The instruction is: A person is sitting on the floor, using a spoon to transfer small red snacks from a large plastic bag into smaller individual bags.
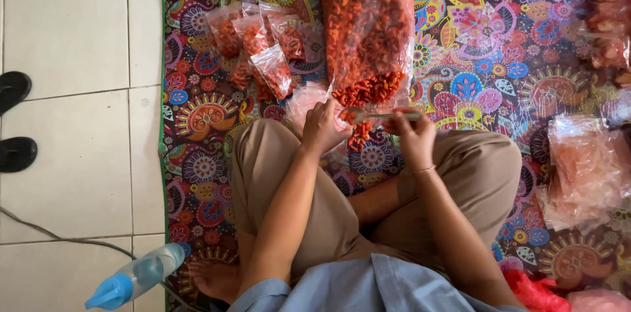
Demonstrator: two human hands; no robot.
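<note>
1. Orange-red snack pieces fill the clear big bag (368, 23), top centre.
2. The mat (486, 43) swirls with paisley in red, blue, yellow and pink.
3. Khaki trousers (473, 174) and a pale blue shirt (355, 286), lower centre.
4. Cream floor tiles (72, 36) and black sandals (14, 121), left.
5. A spray bottle (135, 279) with a bright blue nozzle, lower left.

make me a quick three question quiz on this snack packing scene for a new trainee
1. True or false: the large bag of orange snacks lies on the bare tile floor.
2. What does the left hand hold? A) a small clear bag B) a spray bottle C) a sandal
3. On which side of the person does the stack of empty bags lie?

Key
1. False: it lies on the patterned mat.
2. A
3. The right, by the knee. The right hand holds a clear scoop-like piece at the small bag's mouth.
</note>
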